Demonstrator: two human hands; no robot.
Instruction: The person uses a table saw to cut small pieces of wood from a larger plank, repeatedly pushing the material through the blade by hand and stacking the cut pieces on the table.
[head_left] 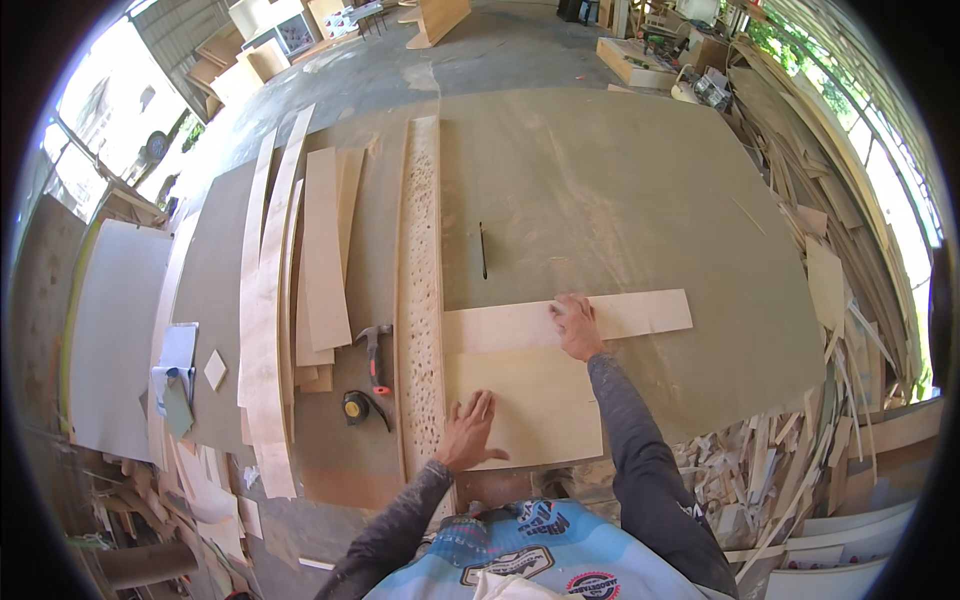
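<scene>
A square pale plywood panel lies flat, its left side beside a long board pitted with small holes. My left hand rests on the panel's near left part, open, fingers apart. Along the panel's far edge runs a pale wooden strip, reaching past it to the right. On that strip, around its far edge, my right hand has bent, slightly blurred fingers; whether they grip anything cannot be made out. Beyond the strip lies a thin dark pencil-like stick.
Left of the pitted board are a claw hammer, a tape measure and several long wooden strips. All lie on a large brown worktop. Scrap wood piles up at the right, and long boards lean there.
</scene>
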